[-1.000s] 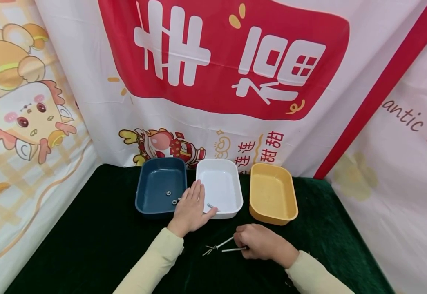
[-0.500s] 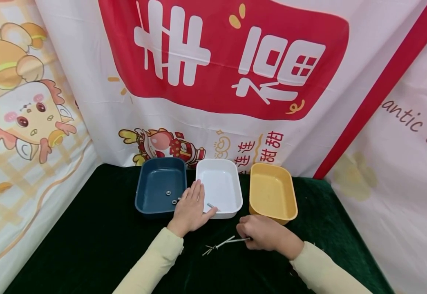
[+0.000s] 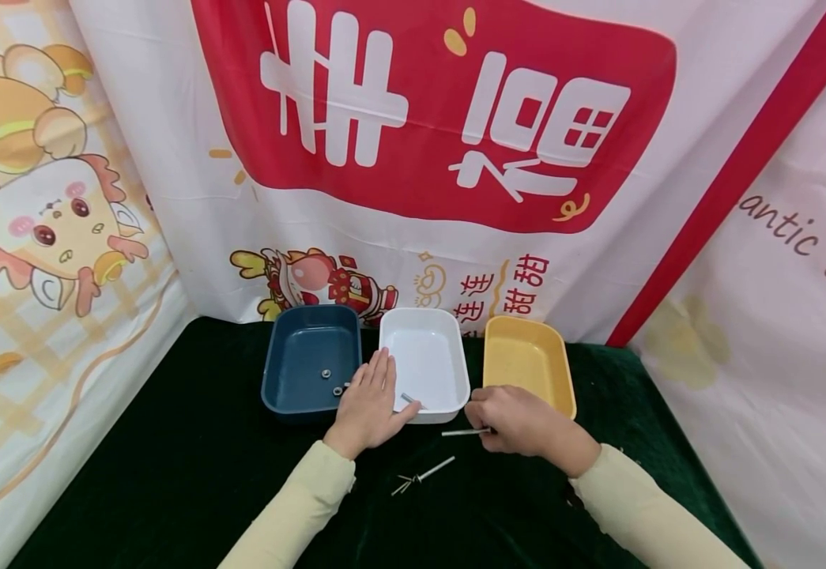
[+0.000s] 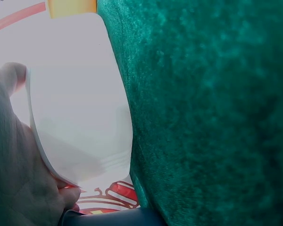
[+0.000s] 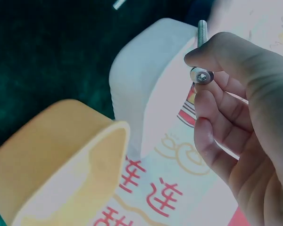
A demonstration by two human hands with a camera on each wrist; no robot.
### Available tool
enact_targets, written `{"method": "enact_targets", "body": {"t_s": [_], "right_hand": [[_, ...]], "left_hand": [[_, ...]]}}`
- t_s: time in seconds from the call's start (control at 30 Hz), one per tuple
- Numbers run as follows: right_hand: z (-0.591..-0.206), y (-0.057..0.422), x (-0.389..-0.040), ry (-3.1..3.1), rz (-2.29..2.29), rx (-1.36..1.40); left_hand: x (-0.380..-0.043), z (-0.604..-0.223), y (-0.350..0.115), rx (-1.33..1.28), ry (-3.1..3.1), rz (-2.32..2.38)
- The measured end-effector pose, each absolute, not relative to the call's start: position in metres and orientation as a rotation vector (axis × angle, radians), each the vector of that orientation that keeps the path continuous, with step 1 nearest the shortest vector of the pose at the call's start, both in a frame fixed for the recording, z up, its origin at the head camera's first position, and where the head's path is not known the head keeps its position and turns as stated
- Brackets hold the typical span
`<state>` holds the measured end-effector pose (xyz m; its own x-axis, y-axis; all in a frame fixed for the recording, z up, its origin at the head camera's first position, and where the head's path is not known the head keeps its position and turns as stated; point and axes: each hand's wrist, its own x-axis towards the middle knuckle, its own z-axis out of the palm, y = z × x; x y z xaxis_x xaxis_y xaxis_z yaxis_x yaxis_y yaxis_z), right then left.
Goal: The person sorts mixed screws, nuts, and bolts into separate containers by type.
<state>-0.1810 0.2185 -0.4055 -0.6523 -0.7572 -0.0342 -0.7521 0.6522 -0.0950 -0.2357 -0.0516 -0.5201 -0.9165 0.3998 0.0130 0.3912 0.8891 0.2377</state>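
Note:
My right hand (image 3: 519,423) pinches a metal bolt (image 5: 202,37) between thumb and fingers, its hex-socket head (image 5: 201,76) facing the right wrist camera. The hand hovers in front of the yellow bin (image 3: 526,356), close to the right side of the white bin (image 3: 427,340). My left hand (image 3: 370,403) rests with straight fingers across the white bin's front left rim. A bolt (image 3: 409,399) lies inside the white bin near the left thumb. On the cloth below lie another bolt (image 3: 437,469) and several thin screw-like pieces (image 3: 403,484).
Left of the white bin stands a blue bin (image 3: 306,336) with several small nuts (image 3: 326,374) in it; the left fingers partly cover its right edge. Dark green cloth (image 3: 192,466) covers the table. A printed curtain (image 3: 569,261) hangs right behind the bins.
My right hand has lifted the bolt off the pile and carried it up and right towards the bins. My left hand has stayed in place.

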Motion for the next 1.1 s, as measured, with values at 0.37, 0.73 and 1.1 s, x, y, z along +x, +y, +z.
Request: {"method": "enact_targets", "body": {"t_s": [0.37,0.73,1.1], "right_hand": [[-0.378,0.215,-0.195,2.885,-0.038,-1.334],[-0.37,0.206,-0.216,2.946,-0.021,-1.304],[-0.379,0.196,-0.245,2.947,-0.071,-1.063]], "left_hand": [[-0.234,-0.515,-0.051,0.62,3.004,0.392],[-0.233,-0.515,-0.051,0.631,3.007,0.418],[-0.233,-0.515,-0.051,0.615,3.0,0.413]]}}
